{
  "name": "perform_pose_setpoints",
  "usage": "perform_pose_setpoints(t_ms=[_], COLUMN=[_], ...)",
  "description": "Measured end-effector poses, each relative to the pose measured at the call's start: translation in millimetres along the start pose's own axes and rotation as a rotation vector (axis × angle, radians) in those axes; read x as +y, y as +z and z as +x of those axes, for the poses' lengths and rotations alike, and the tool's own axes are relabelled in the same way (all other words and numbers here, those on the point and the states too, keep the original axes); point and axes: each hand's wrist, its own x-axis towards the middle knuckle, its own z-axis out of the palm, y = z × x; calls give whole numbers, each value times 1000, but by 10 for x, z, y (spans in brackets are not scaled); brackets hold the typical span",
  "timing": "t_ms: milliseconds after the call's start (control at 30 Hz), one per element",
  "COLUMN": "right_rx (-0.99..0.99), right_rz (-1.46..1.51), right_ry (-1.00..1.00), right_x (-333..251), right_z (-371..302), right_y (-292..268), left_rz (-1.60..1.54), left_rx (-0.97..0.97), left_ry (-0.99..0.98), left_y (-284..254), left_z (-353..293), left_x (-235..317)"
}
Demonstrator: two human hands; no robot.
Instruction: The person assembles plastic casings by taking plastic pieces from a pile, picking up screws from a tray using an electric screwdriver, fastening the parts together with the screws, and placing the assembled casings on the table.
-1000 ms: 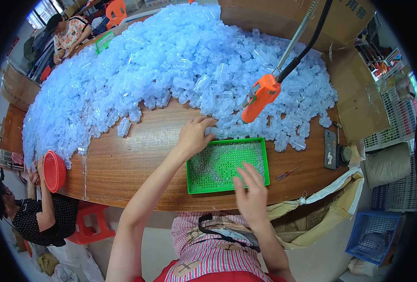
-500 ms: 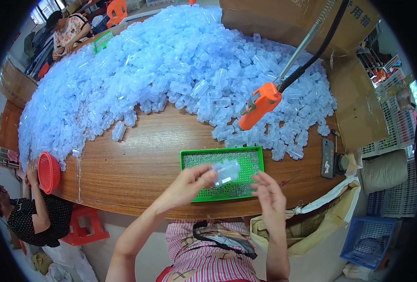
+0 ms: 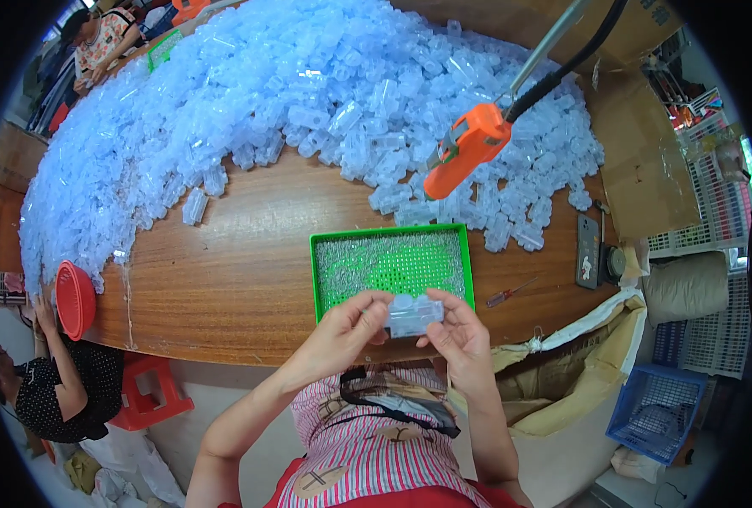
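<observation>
A clear, block-shaped plastic part [image 3: 413,317] is held level between both hands, over the near edge of the green tray. My left hand [image 3: 352,328] pinches its left end between thumb and fingers. Its right end is gripped by my right hand [image 3: 461,337], with the thumb below and fingertips along the end. The green perforated tray [image 3: 391,230] lies just beyond my hands and contains many tiny metal pieces [image 3: 346,258], too small to name. Above the table's right half hangs an orange power screwdriver [image 3: 471,151], touched by neither hand.
A huge heap of similar clear parts [image 3: 249,93] covers the table's far side. A small screwdriver [image 3: 501,298] and a phone [image 3: 588,250] lie right. An open sack [image 3: 562,381] hangs at the front edge. Two people sit left, near a red basket [image 3: 75,300].
My right hand has come in from the right and closed on the plastic part's free end. The part has turned level and moved nearer to me. The head view has shifted slightly.
</observation>
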Motion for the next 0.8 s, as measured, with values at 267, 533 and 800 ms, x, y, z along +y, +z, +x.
perform_pose_setpoints(t_ms=[267,533,800], right_rx=[-217,-296,175], right_rz=[-946,-765,-1190], right_ry=[-602,-473,-568], right_x=[169,803,337], right_z=[-370,-607,-146], right_y=[-20,34,-143], left_rz=[-201,-457,-586], left_rx=[-233,154,295], left_ry=[-565,-510,-464], left_y=[17,143,272], left_z=[-460,-924,-924], left_x=[-187,-961,-1127])
